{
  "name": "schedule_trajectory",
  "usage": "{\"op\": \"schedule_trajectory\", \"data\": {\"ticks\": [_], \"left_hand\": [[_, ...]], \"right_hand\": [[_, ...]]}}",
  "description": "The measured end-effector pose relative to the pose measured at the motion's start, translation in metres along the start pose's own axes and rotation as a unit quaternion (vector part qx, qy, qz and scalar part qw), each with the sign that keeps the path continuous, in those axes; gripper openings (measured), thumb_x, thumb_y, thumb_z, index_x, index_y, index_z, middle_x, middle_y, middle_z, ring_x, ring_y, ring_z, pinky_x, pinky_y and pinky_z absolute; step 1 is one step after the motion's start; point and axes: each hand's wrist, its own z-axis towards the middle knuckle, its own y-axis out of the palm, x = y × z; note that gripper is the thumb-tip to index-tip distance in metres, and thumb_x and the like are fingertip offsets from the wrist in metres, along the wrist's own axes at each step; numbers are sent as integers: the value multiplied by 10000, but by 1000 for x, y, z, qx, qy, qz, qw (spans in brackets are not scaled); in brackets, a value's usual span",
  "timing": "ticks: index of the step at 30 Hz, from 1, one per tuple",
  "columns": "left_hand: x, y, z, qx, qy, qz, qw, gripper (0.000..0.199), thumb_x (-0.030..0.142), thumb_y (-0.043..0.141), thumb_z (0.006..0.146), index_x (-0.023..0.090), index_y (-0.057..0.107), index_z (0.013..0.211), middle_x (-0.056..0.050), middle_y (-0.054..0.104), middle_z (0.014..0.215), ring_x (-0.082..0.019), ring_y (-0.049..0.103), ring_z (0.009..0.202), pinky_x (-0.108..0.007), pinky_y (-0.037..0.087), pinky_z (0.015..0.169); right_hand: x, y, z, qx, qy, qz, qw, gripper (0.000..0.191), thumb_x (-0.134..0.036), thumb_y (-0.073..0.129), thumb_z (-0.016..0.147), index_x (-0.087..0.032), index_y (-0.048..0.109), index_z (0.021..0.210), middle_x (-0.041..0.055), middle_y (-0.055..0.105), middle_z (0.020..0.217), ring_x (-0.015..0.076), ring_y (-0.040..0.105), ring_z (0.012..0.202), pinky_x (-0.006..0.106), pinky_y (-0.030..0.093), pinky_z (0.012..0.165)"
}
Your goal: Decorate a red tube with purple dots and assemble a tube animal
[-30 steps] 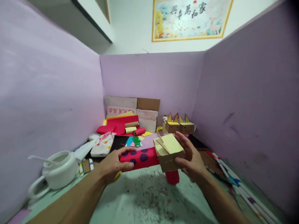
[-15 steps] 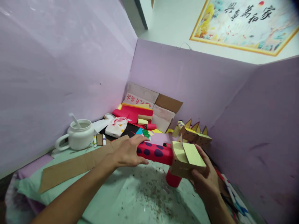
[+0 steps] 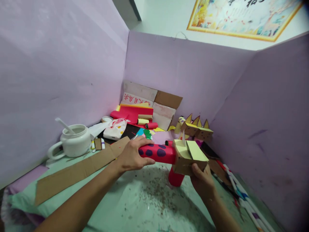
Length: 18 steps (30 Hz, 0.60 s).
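Note:
My left hand [image 3: 135, 154] is wrapped round the left end of a red tube [image 3: 158, 153] with purple spots. The tube's right end meets a small cardboard box [image 3: 184, 166] topped with pale yellow paper. My right hand [image 3: 204, 180] grips the box at its lower right, thumb on the front face, the other fingers mostly hidden behind. Under the box, a red cylinder [image 3: 176, 177] points downward. Another small red roll shows just behind the spotted tube.
A white mug [image 3: 76, 141] holding a stick stands at left, near a long cardboard strip [image 3: 79, 170]. Red paper, tissues and small rolls lie at the back. Spiked cardboard pieces [image 3: 198, 129] sit back right; long striped sticks [image 3: 248, 199] lie at right. Purple panels enclose the table.
The view has shifted, so the background sits further left and higher. My right hand has moved down along the box's right side, uncovering its upper right corner. My left hand still holds the tube.

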Motion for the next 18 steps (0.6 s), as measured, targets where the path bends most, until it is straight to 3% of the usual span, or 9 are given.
{"op": "schedule_trajectory", "data": {"ticks": [7, 10, 13, 18], "left_hand": [[11, 5, 4, 12, -8, 15, 1000, 494, 320, 820, 601, 154, 692, 1049, -107, 655, 1031, -277, 616, 958, -447, 491, 879], [24, 6, 10, 16, -20, 8, 1000, 573, 383, 801, 618, 141, 648, 1114, -142, 644, 1117, -307, 613, 992, -477, 483, 890], [36, 1, 21, 14, -18, -56, 998, 770, 512, 743, 673, 130, 521, 1303, -187, 602, 1242, -344, 592, 1081, -503, 463, 921], [31, -6, 33, 58, -54, -188, 979, 774, 611, 668, 701, 136, 527, 1296, -194, 611, 1211, -337, 593, 1082, -492, 447, 938]], "right_hand": [[0, -1, 3, 15, 11, 37, 999, 684, -481, 870, 524, -249, 699, 1144, 92, 777, 1048, 339, 723, 961, 448, 570, 840], [-1, -9, 9, 33, 11, 64, 997, 680, -443, 855, 547, -272, 677, 1181, 62, 774, 1072, 328, 718, 985, 469, 561, 878], [-4, -19, 14, 42, 17, 79, 996, 590, -451, 805, 618, -274, 685, 1168, 62, 773, 1087, 337, 718, 987, 520, 555, 884], [-9, -19, 14, 32, -5, 63, 997, 569, -440, 823, 603, -254, 706, 1128, 77, 767, 1106, 370, 696, 1042, 555, 532, 924]]}}
